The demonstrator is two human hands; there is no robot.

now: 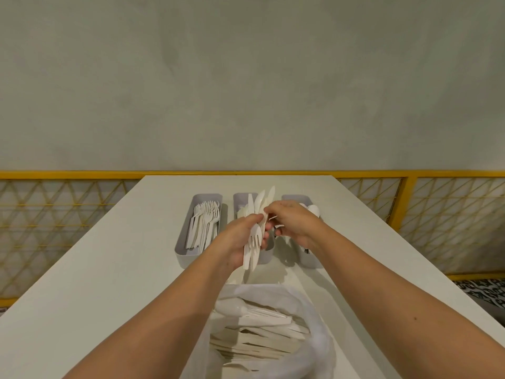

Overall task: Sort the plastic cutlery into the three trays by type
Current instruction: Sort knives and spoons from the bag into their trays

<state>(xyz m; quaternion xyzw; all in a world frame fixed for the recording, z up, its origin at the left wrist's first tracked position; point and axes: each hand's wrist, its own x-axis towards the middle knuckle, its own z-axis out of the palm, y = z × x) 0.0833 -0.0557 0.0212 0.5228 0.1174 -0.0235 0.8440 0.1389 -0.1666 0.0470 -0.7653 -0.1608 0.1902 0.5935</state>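
Observation:
Three grey trays stand side by side on the white table. The left tray (182, 236) holds several white forks (205, 222). The middle tray (238, 199) holds knives. The right tray (305, 198) shows spoons (314, 209). My left hand (237, 239) grips a bundle of mixed white cutlery (255, 242) above the middle tray, with knife tips sticking up and a fork pointing down. My right hand (293, 222) pinches a piece at the bundle's upper part; which type it is stays hidden.
A clear plastic bag (314, 348) full of unsorted white cutlery (262, 332) lies at the near table edge between my forearms. A yellow-framed lattice railing (410, 192) runs behind and beside the table, below a grey wall.

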